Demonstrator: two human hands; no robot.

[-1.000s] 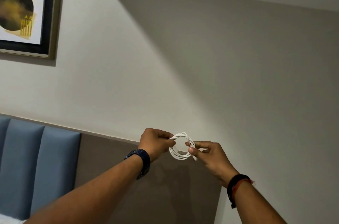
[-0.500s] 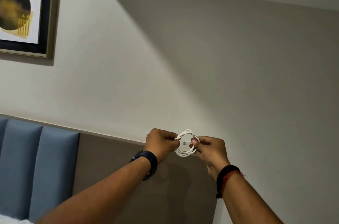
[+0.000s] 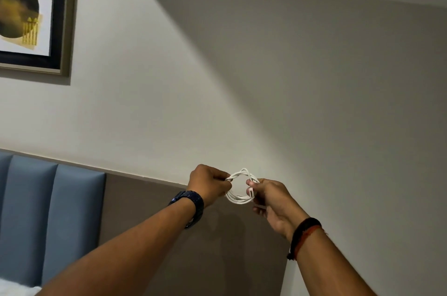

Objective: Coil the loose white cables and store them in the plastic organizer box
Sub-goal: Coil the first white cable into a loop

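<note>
A white cable (image 3: pixel 238 199) is wound into a small round coil and held up in the air in front of the wall. My left hand (image 3: pixel 208 184) pinches the coil's left side, a dark watch on its wrist. My right hand (image 3: pixel 273 201) grips the coil's right side, thumb and forefinger closed on the strands and on a white plug end. The plastic organizer box is out of view.
A padded blue headboard (image 3: pixel 48 218) and a brown panel (image 3: pixel 150 208) run along the wall below my arms. A framed picture (image 3: pixel 31 14) hangs at the upper left. A bit of white bedding (image 3: pixel 14 291) shows at the bottom left corner.
The coil stayed between both hands. My right hand shifted its grip on the coil's right side and the plug end; the hands drew closer together, then spread slightly.
</note>
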